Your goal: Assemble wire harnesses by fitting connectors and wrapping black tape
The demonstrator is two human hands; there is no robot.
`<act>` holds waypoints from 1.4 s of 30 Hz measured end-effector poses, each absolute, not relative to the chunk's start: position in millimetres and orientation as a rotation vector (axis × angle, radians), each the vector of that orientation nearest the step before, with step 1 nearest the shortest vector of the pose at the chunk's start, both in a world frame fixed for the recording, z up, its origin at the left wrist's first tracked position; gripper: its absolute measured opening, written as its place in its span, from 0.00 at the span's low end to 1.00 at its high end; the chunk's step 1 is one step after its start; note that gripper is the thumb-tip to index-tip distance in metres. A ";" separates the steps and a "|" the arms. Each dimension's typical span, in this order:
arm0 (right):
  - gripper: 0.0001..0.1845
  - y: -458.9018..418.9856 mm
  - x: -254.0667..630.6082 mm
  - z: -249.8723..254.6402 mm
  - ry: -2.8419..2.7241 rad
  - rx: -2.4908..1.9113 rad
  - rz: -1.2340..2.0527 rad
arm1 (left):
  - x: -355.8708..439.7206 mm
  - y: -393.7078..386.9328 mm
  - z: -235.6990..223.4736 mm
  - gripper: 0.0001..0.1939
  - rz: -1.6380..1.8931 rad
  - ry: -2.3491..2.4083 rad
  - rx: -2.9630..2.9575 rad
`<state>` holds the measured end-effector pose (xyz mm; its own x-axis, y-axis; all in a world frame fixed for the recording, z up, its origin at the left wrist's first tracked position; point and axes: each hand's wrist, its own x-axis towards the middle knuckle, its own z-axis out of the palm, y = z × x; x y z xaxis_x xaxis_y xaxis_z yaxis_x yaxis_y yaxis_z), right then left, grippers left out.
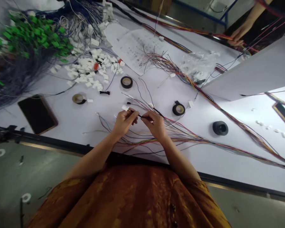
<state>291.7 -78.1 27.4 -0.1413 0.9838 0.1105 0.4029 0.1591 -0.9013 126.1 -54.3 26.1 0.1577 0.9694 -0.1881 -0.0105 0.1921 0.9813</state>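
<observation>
My left hand (125, 122) is closed in a pinch on a thin black-wrapped wire (140, 116), near a small white connector (125, 108) at its fingertips. Just to the right, my right hand (155, 124) pinches the same wire, so a short dark stretch shows between the two hands. Loose coloured wires (180, 136) of a harness run beneath both wrists and off to the right. A roll of black tape (179, 108) lies to the right of my hands, and another black tape roll (126, 82) lies beyond them.
White connectors (85, 71) and green connectors (38, 36) are heaped at the left, near a phone (38, 114). A third tape roll (78, 98) lies there too. A white post (251, 68) rises at the right. Across the table, another person's hand (238, 34) touches a cable bundle.
</observation>
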 end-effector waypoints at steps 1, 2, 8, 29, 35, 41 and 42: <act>0.07 -79.2 289.1 26.9 -1.662 -1.347 0.905 | 125.4 -54.2 26.5 0.19 0.965 1.184 1.173; 0.08 -80.1 288.2 26.7 -1.662 -1.341 0.870 | 125.0 -54.0 26.7 0.19 0.959 1.201 1.224; 0.10 -78.9 292.7 27.8 -1.275 -1.380 1.206 | 120.5 -59.7 30.2 0.20 0.925 1.155 1.594; 0.19 -93.6 310.8 40.2 -1.975 -1.319 0.602 | 113.0 -58.8 41.1 0.16 0.800 1.108 0.661; 0.09 -96.4 291.1 30.4 -2.112 -1.186 0.420 | 109.2 -55.8 52.6 0.13 0.671 1.059 0.501; 0.08 -89.4 279.8 49.1 -1.474 -1.336 0.851 | 108.0 -74.6 50.4 0.15 0.917 1.102 0.910; 0.10 -86.7 277.2 49.9 -1.316 -1.356 0.982 | 107.5 -78.8 49.3 0.15 1.014 1.127 1.072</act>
